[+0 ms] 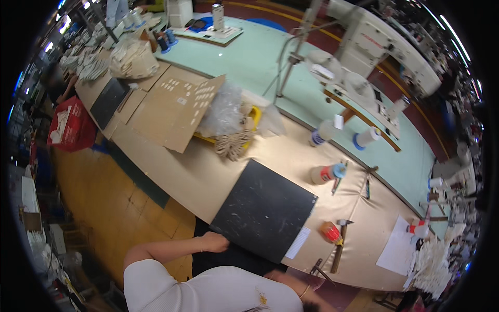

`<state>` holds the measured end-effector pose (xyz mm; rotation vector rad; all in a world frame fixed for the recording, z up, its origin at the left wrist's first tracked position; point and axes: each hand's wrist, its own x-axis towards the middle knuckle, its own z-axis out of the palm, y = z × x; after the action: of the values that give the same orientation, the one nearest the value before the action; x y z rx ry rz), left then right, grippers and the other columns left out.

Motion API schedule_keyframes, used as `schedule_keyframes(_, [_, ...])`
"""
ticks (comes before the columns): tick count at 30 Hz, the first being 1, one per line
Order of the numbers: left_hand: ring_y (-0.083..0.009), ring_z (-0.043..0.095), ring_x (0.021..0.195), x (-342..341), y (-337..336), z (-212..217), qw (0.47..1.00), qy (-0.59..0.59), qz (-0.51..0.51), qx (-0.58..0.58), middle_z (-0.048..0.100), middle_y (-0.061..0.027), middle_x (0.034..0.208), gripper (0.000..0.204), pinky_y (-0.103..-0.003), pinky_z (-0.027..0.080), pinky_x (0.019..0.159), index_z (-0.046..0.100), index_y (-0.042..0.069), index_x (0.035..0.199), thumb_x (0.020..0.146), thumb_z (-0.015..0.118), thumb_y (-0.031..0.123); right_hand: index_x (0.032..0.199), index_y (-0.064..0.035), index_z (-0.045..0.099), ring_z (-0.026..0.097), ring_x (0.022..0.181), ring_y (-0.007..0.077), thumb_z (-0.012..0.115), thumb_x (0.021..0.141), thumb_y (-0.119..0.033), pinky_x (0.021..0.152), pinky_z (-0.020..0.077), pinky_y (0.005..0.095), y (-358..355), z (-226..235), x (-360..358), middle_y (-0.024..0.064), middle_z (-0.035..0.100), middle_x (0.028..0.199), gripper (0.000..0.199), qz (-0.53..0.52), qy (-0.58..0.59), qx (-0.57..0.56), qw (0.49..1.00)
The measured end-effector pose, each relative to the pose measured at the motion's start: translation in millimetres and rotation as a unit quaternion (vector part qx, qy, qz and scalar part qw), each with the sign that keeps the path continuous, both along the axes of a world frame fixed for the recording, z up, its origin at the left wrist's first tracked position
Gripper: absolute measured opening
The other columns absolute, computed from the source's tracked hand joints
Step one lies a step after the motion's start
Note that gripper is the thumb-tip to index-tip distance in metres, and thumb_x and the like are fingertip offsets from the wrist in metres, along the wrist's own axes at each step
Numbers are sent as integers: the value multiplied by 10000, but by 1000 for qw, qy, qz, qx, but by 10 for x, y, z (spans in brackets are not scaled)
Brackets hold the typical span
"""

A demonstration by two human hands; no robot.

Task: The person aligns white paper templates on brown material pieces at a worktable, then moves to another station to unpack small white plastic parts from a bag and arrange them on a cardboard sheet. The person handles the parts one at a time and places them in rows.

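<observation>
My left hand [214, 242] rests by my lap at the near left corner of a black square mat [265, 210], which lies on the tan worktable [182, 166]. The fingers look curled; a grip cannot be made out. Of my right arm only the forearm and wrist [297, 285] show at the bottom, under the table's near edge; the hand itself is hidden. Right of the mat lie a white paper strip [298, 243], a round orange-red tin [330, 231], a hammer [339, 249] and a small metal tool [319, 269].
A bottle [325, 173] lies on its side beyond the mat, next to a blue pen-like tool [338, 183]. Cardboard sheets [176, 106], a plastic bag [223, 109], a yellow tray [254, 117], thread cones [366, 138], a sewing machine [384, 41], white paper [397, 252], a red bin [70, 125].
</observation>
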<state>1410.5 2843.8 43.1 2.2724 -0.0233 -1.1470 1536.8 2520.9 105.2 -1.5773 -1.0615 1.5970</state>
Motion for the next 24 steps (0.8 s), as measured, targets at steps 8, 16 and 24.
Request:
schedule_keyframes(8, [-312,341,1369,546,154,-240,880,-451,148,-23,390,-123,1462,470,-463,328,1081,507,125,1335,923,582,339,1117,-165,690,585,998,328,625,861,-156,899,481,425,341,-1908,-801,133,619,1083,265,-118,-442,-225,860])
schedule_keyframes(16, [-261,245,1441,686,140,-402,919,-384,59,72,294,-90,1553,573,-488,173,1151,443,168,1424,938,512,466,1134,-151,679,581,1020,336,622,868,-177,911,476,427,555,-2130,-497,149,612,1111,274,-143,-481,-187,845])
schedule_keyframes(24, [-284,226,1447,751,67,-404,912,-393,44,110,295,-111,1546,588,-515,134,1155,457,165,1412,919,538,475,1151,-137,667,578,1043,345,618,875,-197,923,471,428,587,-2130,-377,164,604,1138,287,-175,-484,-186,837])
